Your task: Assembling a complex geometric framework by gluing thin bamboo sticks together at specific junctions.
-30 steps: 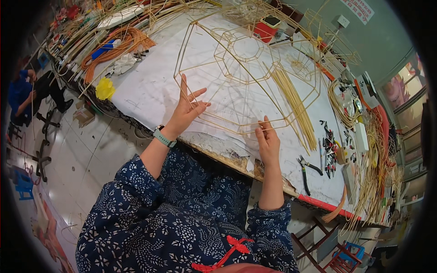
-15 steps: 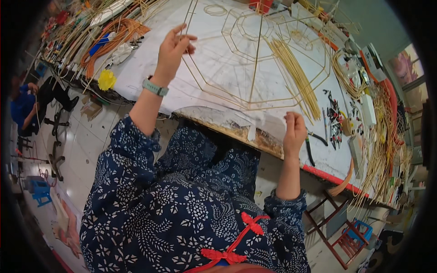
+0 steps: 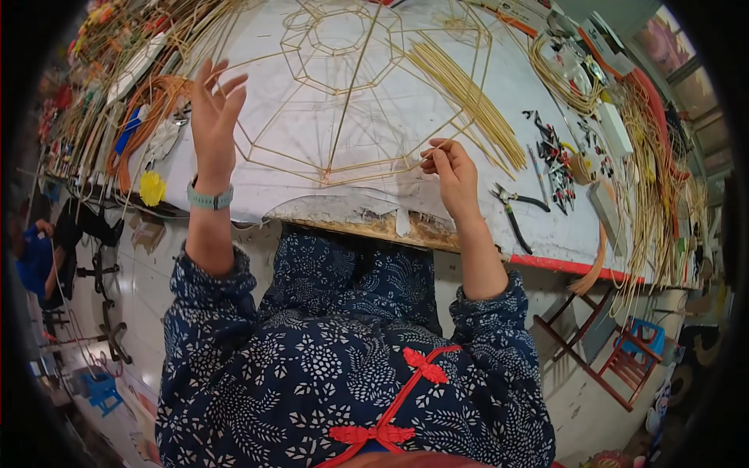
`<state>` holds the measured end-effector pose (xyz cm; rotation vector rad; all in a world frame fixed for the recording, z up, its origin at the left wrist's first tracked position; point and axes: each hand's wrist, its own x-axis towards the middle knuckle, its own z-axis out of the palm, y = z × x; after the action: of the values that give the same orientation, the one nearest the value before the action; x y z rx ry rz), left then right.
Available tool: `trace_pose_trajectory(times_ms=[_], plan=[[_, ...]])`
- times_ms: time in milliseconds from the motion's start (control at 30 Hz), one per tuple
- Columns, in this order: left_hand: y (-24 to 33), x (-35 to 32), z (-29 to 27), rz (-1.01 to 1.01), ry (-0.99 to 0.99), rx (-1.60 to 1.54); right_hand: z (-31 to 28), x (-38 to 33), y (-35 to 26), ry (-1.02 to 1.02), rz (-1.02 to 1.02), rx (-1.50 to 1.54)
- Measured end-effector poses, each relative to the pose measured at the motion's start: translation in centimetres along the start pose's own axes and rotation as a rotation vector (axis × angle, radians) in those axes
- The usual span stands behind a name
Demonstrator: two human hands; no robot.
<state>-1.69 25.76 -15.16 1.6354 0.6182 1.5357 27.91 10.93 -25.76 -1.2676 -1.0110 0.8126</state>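
A many-sided openwork frame of thin bamboo strips stands on the white tabletop, with smaller rings of strips farther back. My left hand is raised at the frame's left side, fingers spread. A strip passes close to its fingertips; whether they touch it I cannot tell. My right hand is at the frame's near right corner, thumb and fingers pinched on the bamboo there. Just beyond that hand lies a bundle of loose bamboo strips. Pliers with dark handles rest to its right.
Several small clamps and tools lie at the right, beside a tape roll and coiled strips. Orange cord and a yellow flower-like piece lie at the left. The table's near edge is worn. Another person is at far left.
The frame appears nearer and farther left in view. My left hand has shifted left and its fingers have spread. My right hand has come up to the frame's corner and pinches it.
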Motion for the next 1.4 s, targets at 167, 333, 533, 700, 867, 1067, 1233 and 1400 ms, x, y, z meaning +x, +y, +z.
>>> trace_pose_trajectory(times_ms=[167,333,533,700,867,1067,1233,1400], plan=[[-2.0,-3.6,-1.6,-0.152,0.020,0.057,-3.4,2.1,0.1,0.058,-0.053,-0.397],[-2.4,-3.7,-0.5,-0.266,-0.066,-0.063,-10.3,7.7,0.2,0.279,-0.315,-1.113],[-2.5,-3.9,-0.8,-0.299,-0.050,-0.161,-9.9,10.6,2.3,0.182,-0.253,-1.390],[-2.1,-3.7,-0.8,-0.309,-0.045,-0.183,-10.2,11.8,2.7,0.214,-0.195,-1.470],[-1.9,-3.9,0.1,-0.298,-0.056,-0.131,-11.8,11.5,3.5,0.247,-0.288,-1.506],[-0.8,-4.5,0.7,-0.240,-0.057,-0.025,-12.1,5.2,-1.5,0.498,-0.205,-1.086],[0.5,-5.5,1.1,-0.025,0.026,0.247,-13.4,-5.7,-4.9,0.710,-0.177,-0.514],[4.6,-8.6,1.0,0.275,0.122,0.410,-8.4,-14.9,-7.1,0.575,-0.235,-0.469]])
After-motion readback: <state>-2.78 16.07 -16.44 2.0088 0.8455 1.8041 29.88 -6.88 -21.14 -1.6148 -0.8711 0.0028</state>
